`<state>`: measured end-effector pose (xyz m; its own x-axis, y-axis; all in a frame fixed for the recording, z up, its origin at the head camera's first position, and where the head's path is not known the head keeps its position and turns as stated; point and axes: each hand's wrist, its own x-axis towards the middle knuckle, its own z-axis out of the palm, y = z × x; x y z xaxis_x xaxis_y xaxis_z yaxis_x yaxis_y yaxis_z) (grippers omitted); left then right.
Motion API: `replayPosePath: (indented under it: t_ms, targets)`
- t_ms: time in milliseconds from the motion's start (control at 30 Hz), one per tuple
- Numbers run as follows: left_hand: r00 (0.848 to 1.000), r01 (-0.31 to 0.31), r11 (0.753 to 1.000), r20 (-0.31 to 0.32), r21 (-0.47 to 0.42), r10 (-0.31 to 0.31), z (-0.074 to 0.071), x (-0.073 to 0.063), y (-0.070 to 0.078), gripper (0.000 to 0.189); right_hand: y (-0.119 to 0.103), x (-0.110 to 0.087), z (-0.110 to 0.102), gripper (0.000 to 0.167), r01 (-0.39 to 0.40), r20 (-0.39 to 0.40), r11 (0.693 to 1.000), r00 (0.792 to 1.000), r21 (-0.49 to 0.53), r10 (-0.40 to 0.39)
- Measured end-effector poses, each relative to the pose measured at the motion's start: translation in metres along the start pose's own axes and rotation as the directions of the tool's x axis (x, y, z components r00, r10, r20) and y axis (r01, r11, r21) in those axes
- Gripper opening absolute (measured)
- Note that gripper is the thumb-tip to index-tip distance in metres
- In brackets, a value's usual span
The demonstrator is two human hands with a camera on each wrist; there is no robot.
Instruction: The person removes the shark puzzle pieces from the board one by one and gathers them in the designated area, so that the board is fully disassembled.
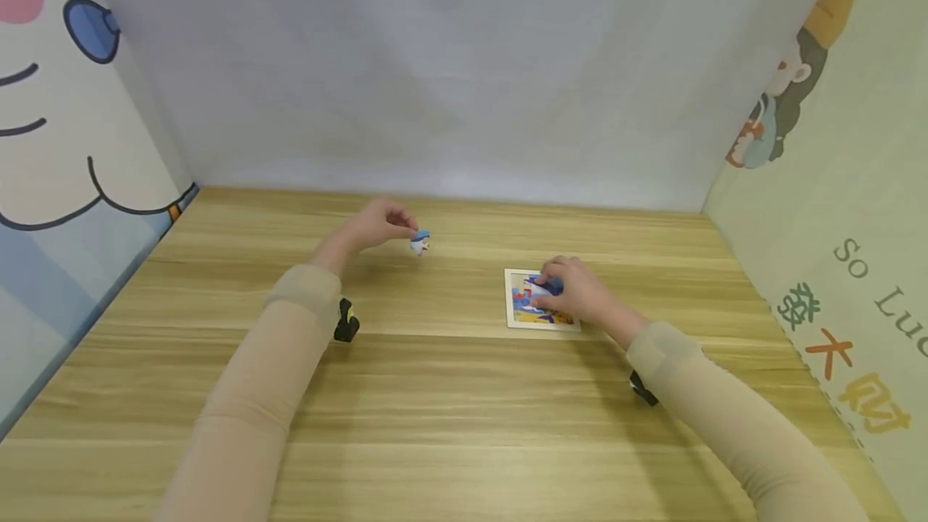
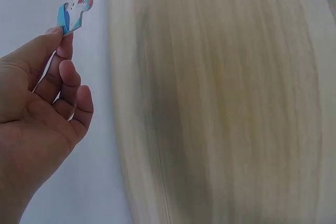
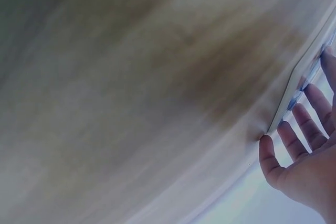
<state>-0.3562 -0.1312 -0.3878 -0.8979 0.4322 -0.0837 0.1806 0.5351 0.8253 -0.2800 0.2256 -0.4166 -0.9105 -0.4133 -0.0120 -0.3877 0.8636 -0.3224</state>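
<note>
Between thumb and forefinger, my left hand [image 1: 377, 224] pinches a small flat jigsaw piece [image 2: 72, 14], blue and white with a bit of red, held up above the table. The other fingers of that hand are loosely curled. To the right, a picture puzzle in a white frame [image 1: 510, 319] lies on the table, with blue, white, red and yellow parts showing. My right hand [image 1: 580, 292] reaches over its right side and covers part of it. Its spread fingers [image 3: 308, 124] rest along the puzzle's edge and surface in the right wrist view.
The wood-grain table [image 1: 449, 425] ends at a pale back curtain [image 1: 449, 71]. Printed panels stand left and right. A black object [image 1: 346, 322] shows beside the left sleeve, and another black object [image 1: 642, 389] beside the right sleeve.
</note>
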Motion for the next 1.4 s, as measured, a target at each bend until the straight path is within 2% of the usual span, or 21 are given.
replayPosePath:
  t_ms: [267,433,667,900,1100,1400]
  targets:
    - [0.998,0.066,0.993,0.003,0.101,-0.066,-0.003,-0.010,-0.023,0.013,0.004,-0.001,-0.001,0.041,0.004,0.002,1.000,1.000,0.000,-0.004]
    - [0.998,0.055,0.991,-0.010,0.122,-0.054,-0.002,-0.012,-0.033,0.013,0.004,0.000,-0.001,0.042,0.006,0.000,1.000,1.000,-0.002,-0.006]
    - [0.999,0.052,0.980,-0.018,0.193,-0.049,-0.001,-0.013,-0.033,0.013,0.002,-0.001,-0.002,0.042,0.002,0.014,1.000,1.000,-0.023,-0.001]
    - [0.998,0.055,0.970,-0.039,0.237,-0.047,-0.001,-0.012,-0.035,0.015,0.000,-0.002,-0.001,0.042,0.009,-0.004,1.000,1.000,-0.023,-0.009]
    - [0.999,0.045,0.968,-0.018,0.245,-0.042,0.002,-0.010,-0.022,0.018,0.006,-0.002,-0.003,0.044,0.045,0.022,0.999,0.999,0.018,-0.045]
    - [0.997,-0.055,0.965,0.057,0.255,0.042,0.017,0.008,0.013,0.023,0.016,-0.006,-0.009,0.053,0.098,0.098,0.994,0.990,0.052,-0.103]
